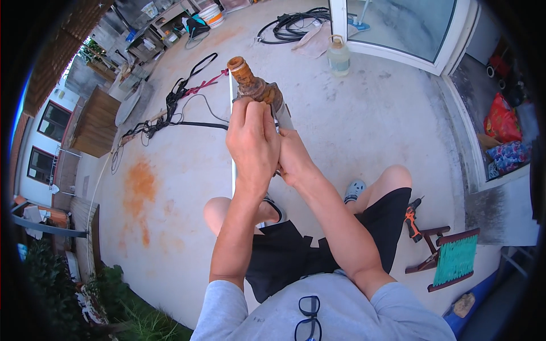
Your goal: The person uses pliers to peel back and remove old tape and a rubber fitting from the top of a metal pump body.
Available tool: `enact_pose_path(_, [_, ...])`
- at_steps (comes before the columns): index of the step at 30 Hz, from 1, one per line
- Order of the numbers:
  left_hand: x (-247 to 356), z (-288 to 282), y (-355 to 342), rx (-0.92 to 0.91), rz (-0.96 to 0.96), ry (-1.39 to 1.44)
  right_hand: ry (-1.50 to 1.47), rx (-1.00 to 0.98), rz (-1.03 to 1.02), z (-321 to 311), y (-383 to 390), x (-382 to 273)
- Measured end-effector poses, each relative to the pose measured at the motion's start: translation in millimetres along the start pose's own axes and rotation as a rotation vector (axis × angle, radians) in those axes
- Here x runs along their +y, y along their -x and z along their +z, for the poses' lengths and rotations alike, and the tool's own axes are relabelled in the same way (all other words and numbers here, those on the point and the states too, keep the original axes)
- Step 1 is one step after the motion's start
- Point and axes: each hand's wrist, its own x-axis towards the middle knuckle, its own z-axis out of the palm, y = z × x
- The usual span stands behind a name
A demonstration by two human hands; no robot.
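A rusty metal pipe fitting [248, 75] with a brown threaded top points away from me, above a pale grey cylindrical body [282, 117]. My left hand [252, 142] is closed on it just below the rusty part, with its fingers bent over the top. My right hand [293, 153] is closed around it lower down, on the right side, pressed against my left hand. A small bit of dark metal shows between my hands; what it is I cannot make out. A long white strip runs behind the hands.
Cables and straps [176, 105] lie at left, a black hose coil [290, 25] behind. A plastic jug [338, 59] stands by the glass door [398, 28]. A drill [412, 221] and folding stool [455, 258] are at right, plants [131, 312] at lower left.
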Motion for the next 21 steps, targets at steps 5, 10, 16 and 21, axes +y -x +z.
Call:
enact_pose_path(5, [-11, -13, -7, -0.133, -0.024, 0.032, 0.855, 0.105, -0.386, -26, -15, -4])
enact_pose_path(10, [-14, -28, -10, -0.187, -0.106, 0.170, 1.472, 0.156, -0.699, -48, -8, -62])
enact_pose_path(16, [-22, -28, -10, -0.183, -0.146, 0.290, 2.069, 0.124, -1.350, -42, -16, -118])
enact_pose_path(21, [-30, -29, -14, -0.198, -0.175, 0.374, 2.284, 0.063, -1.611, -27, -16, -136])
